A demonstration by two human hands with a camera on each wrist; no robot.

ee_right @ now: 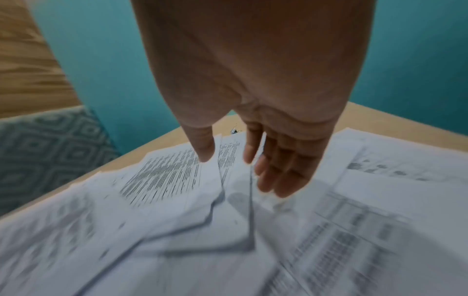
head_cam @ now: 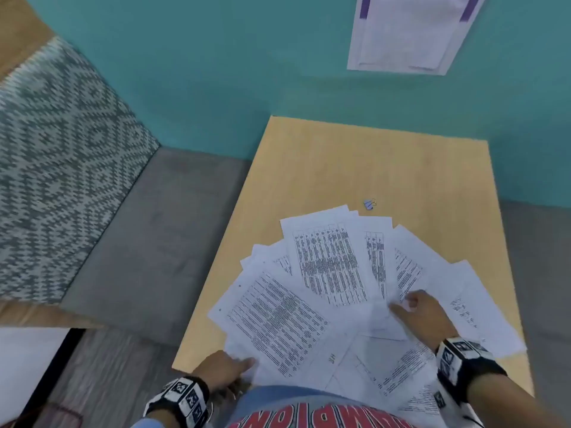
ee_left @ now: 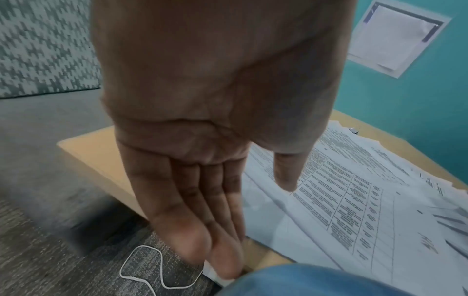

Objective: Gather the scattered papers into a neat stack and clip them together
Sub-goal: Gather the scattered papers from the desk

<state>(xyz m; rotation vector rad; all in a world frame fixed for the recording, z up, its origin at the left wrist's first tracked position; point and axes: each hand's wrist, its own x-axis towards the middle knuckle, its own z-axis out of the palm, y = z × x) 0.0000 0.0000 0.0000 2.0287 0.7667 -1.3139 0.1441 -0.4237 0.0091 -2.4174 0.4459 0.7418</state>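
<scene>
- Head view: a light wooden table (head_cam: 340, 156) stands against a teal wall (head_cam: 216, 72), with grey flooring to its left and a patterned grey-and-white cushion (head_cam: 61, 168) further left. A white sheet with purple edging (head_cam: 411, 35) hangs on the wall above.
- The papers (head_cam: 327, 267) lie fanned over the near half of the table, their long edges radiating away from the person like spokes; the near ends overlap at the table's front edge.
- A small binder clip (head_cam: 370, 204) sits on bare wood just beyond the far tips of the fan, apart from both hands.
- The left hand (head_cam: 224, 370) is at the near left corner, fingers straight and touching the edge of the sheets. The right hand (head_cam: 421, 316) lies on the right part of the fan, fingers extended over the sheets, gripping nothing as far as shows.
- Left wrist view: the left hand (ee_left: 202, 140) has fingers (ee_left: 192, 230) straight and together, their tips at the near edge of the papers (ee_left: 354, 200); the thumb points down at a printed sheet. A white cable (ee_left: 142, 266) loops on the carpet below, and blue denim fills the lower edge.
- Right wrist view: blurred. The right hand (ee_right: 255, 100) hangs above the papers (ee_right: 177, 210) with fingers (ee_right: 283, 170) loosely extended and thumb apart, nothing held; whether the tips touch a sheet cannot be told. One sheet is buckled upward beneath it. The clip (ee_right: 234, 131) shows beyond the fingers.
</scene>
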